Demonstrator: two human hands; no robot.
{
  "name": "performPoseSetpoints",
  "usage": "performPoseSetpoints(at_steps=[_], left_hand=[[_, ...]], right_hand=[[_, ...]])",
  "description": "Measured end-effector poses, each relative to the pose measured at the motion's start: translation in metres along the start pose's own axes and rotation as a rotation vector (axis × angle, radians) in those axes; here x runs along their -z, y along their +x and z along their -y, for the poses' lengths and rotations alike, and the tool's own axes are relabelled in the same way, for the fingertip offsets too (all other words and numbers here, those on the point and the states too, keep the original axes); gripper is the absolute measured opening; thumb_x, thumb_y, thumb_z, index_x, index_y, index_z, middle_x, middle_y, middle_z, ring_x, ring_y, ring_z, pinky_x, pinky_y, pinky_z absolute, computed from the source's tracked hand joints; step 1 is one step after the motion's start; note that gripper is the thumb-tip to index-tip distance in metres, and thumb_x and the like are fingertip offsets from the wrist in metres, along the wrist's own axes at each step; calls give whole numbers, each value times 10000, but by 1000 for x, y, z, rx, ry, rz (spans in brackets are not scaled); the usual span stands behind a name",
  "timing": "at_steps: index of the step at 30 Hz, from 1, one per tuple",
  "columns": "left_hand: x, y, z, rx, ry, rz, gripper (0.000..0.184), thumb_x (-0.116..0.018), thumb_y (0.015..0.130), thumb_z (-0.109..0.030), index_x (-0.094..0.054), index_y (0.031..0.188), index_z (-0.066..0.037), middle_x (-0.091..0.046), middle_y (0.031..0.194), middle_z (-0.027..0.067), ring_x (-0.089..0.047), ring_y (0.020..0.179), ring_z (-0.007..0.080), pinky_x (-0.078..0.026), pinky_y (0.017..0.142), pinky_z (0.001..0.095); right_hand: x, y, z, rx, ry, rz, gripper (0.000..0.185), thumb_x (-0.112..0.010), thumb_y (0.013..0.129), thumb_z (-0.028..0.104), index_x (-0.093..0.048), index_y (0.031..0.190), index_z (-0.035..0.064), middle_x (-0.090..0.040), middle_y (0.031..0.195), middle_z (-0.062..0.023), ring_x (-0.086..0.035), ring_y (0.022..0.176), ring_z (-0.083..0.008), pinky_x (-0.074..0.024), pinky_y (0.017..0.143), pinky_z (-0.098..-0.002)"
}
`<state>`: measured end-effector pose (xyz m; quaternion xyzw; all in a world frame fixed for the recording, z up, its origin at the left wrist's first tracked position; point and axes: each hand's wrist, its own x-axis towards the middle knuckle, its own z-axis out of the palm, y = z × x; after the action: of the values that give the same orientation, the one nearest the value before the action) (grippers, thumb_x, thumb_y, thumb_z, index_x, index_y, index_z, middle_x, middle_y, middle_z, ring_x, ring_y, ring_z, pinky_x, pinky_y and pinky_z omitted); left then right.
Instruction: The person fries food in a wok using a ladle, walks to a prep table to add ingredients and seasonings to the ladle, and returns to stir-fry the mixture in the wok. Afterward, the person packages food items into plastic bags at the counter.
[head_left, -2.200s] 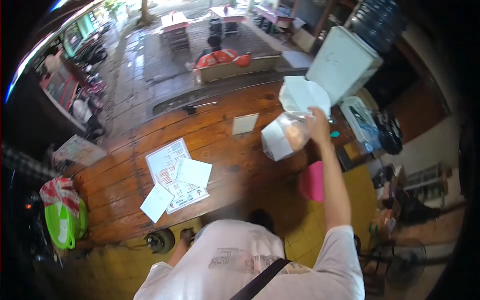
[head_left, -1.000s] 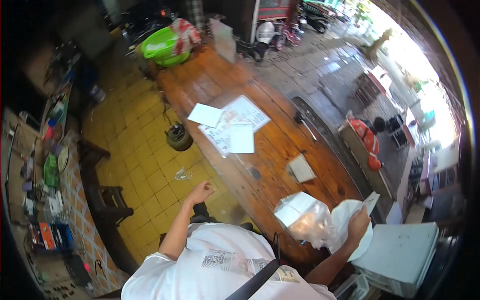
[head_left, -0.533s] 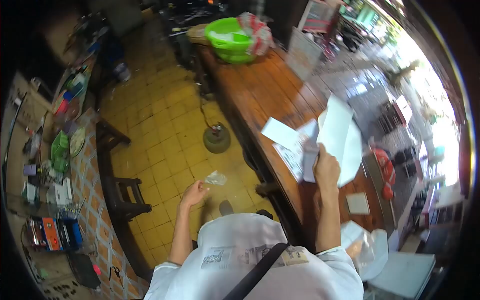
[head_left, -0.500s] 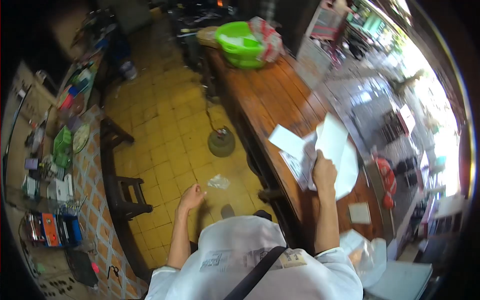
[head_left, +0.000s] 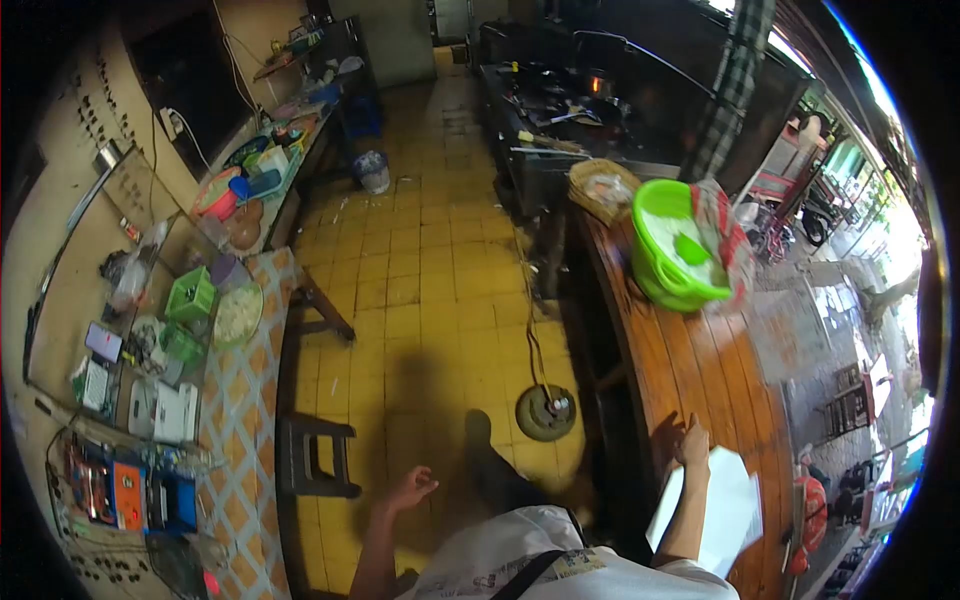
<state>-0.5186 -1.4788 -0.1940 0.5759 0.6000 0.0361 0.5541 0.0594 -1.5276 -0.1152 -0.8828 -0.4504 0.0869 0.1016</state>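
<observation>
My right hand is over the wooden table, with a finger stretched out and nothing visible in it. Under my right forearm lie white paper sheets, partly covered by the arm. My left hand hangs over the yellow tiled floor, loosely curled with fingers apart and holding nothing. Farther along the table stands a green basin with white contents and a green scoop. A red and white cloth or bag hangs at its side.
A gas cylinder stands on the floor beside the table, with a hose running from it. On the left, a dark stool is by a tiled counter bearing a green basket. Ahead is a dark cooking area with a flame.
My right hand has let go of the white sheet, and the papers now lie beneath my forearm. I have moved forward and my view has lifted, showing more of the cooking area. My left hand remains empty.
</observation>
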Motion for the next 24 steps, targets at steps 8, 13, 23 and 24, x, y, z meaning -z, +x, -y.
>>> performPoseSetpoints(at_steps=[8,13,23,24], left_hand=[[73,151,175,422,-485,-453,328,-605,807,-267,-550,990,-1,-654,822,145,-638,764,290,-496,678,394],[149,239,120,641,-612,-445,277,-601,808,-260,-562,955,-29,-629,775,107,-614,710,255,-485,631,365],[371,523,16,487,-425,-326,178,-593,812,-245,-585,886,-84,-578,681,33,-568,601,186,-463,538,309],[400,556,1,405,-436,-300,168,-592,812,-244,-587,879,-90,-573,671,25,-563,590,179,-460,529,303]], right_hand=[[34,167,301,470,157,378,394,-630,772,176,-576,1108,-24,-637,995,-223,-598,977,-377,-486,843,-423],[31,261,445,957,207,1397,323,-621,803,142,-593,1108,39,-667,1029,-109,-639,933,-226,-509,799,-336],[35,458,612,1174,82,1719,457,-673,719,116,-556,1154,40,-615,1092,-107,-584,994,-229,-470,829,-344],[35,477,615,1235,170,1694,410,-666,734,127,-569,1121,33,-624,1053,-103,-593,948,-228,-476,797,-344]])
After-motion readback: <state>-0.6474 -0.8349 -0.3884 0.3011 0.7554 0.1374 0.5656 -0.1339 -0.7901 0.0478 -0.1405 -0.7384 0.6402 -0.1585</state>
